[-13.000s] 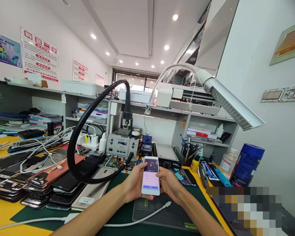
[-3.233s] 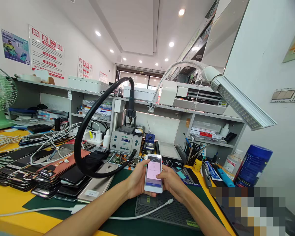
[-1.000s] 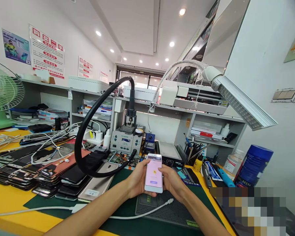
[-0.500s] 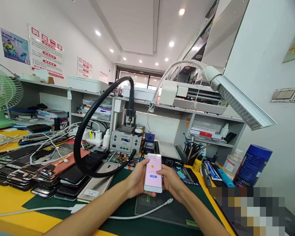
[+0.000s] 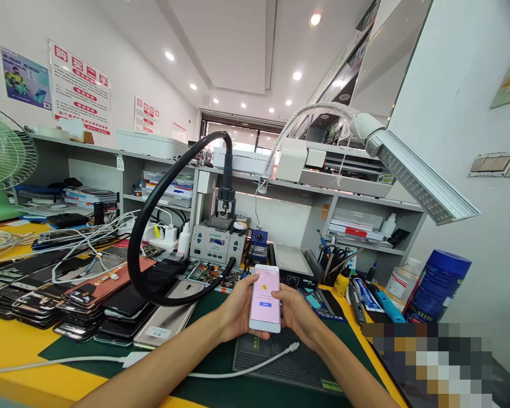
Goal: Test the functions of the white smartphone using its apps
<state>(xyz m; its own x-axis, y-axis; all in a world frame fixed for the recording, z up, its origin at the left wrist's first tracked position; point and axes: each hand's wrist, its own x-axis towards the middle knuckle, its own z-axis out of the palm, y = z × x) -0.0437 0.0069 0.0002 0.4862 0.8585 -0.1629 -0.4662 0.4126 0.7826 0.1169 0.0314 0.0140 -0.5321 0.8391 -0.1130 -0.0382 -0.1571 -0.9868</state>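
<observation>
Here, a White Smartphone (image 5: pixel 266 313) Rests in My Grip

The smartphone is in front of me, upright in its length and with the lit screen toward me. My left hand (image 5: pixel 237 310) is clamped on it: the palm supports the left side, the thumb lies along the upper left edge, and fingertips appear under the bottom edge. My right hand (image 5: pixel 301 313) is at the right edge, and its thumb is over the screen. How its other fingers close behind the phone, I cannot tell. The page is pink, with a small yellow figure and a blue button; the writing is too small for reading.

Below my grip there is a dark perforated pad (image 5: pixel 276 358), which lies on a green mat (image 5: pixel 225 395). A white cable (image 5: pixel 242 374) crosses the pad, and its plug ends near my right wrist, apart from the phone. To the left of my grip lies a gold phone (image 5: pixel 172 317), and farther left, piles of phone parts (image 5: pixel 23 297). Beyond my grip stands a grey hot-air rework station (image 5: pixel 215 245) with a looping black hose (image 5: pixel 135 249). To the right of my grip are a small yellow bottle (image 5: pixel 340 284) and, farther, a blue canister (image 5: pixel 438 286), which is tilted.
</observation>
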